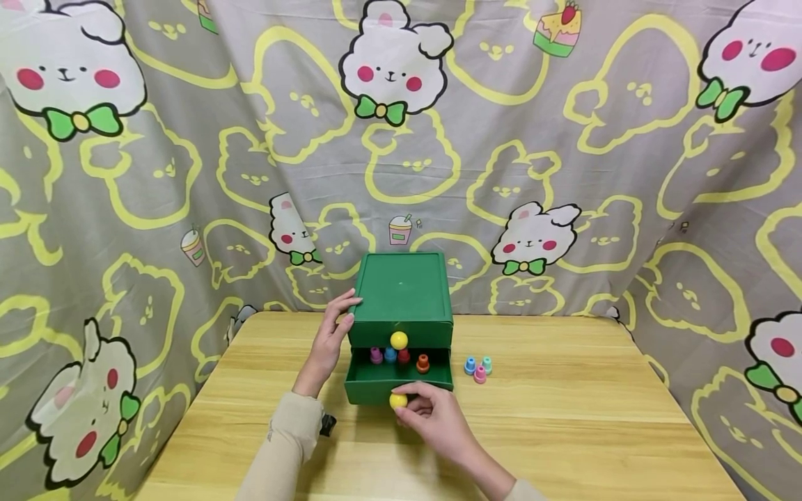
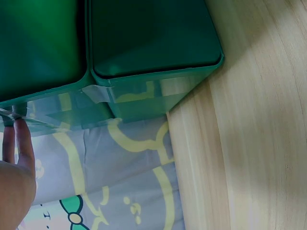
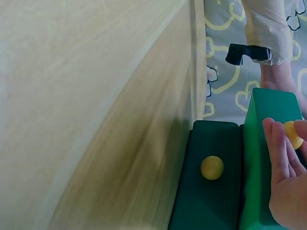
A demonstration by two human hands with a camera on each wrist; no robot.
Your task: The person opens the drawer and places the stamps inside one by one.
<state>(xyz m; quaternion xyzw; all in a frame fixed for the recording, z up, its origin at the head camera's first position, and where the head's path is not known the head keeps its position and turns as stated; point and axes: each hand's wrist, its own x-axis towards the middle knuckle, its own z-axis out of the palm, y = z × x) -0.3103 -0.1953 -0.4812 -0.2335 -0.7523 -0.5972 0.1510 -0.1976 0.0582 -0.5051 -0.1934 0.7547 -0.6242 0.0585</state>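
Observation:
A green drawer cabinet (image 1: 401, 287) stands on the table. One drawer (image 1: 368, 394) is pulled out below the top drawer, which is closed. Thumb and fingers of my right hand (image 1: 438, 419) pinch the pulled-out drawer's yellow knob (image 1: 397, 401). Against the cabinet's left side rests my left hand (image 1: 324, 346), its fingers fairly straight; the left wrist view shows fingertips on the cabinet wall (image 2: 139, 96). Inside the drawer, several small stepped plastic pegs stand, among them a purple one (image 1: 376, 355) and an orange one (image 1: 422, 363).
Right of the cabinet, a blue peg (image 1: 470, 366), a mint peg (image 1: 487, 364) and a pink peg (image 1: 480, 375) stand on the wooden table (image 1: 564, 417). Another closed drawer with a yellow knob (image 3: 212, 167) lies beneath the pulled-out one. A patterned curtain (image 1: 401, 174) surrounds the table.

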